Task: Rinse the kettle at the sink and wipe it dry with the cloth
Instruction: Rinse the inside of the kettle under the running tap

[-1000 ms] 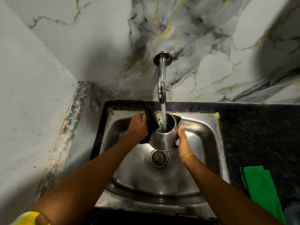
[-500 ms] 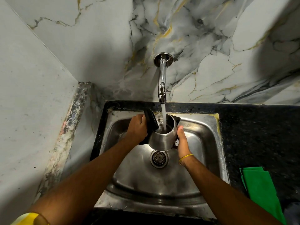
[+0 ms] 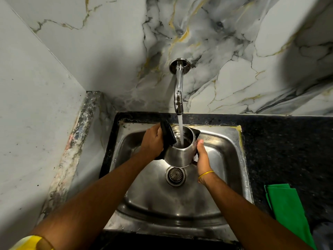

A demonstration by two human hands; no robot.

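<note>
Over sink (image 3: 232, 159), hands (image 3: 152, 139) (image 3: 202, 156) gripping upright kettle (image 3: 180, 152), mouth up, spout rightward.

- Past my left fingers (image 3: 158, 131), away from me, only a narrow strip of basin remains before the sink (image 3: 232, 170) rim and the marble wall (image 3: 234, 51).
- Above and between both sets of fingers, the tap (image 3: 178, 91) hangs down with its water stream (image 3: 180, 131) falling into the kettle (image 3: 180, 152), blocking a straight lift there.
- Between the fingers the kettle and its raised black lid (image 3: 168, 133) fill the gap.
- Under the fingers, the basin floor around the drain (image 3: 175, 175) is open.
- Out past my right fingers (image 3: 200, 143), the dark bench (image 3: 281, 150) is bare until the green cloth (image 3: 290, 212) near its front edge.
- Left of my left fingers, the side wall (image 3: 36, 114) closes things off.
</note>
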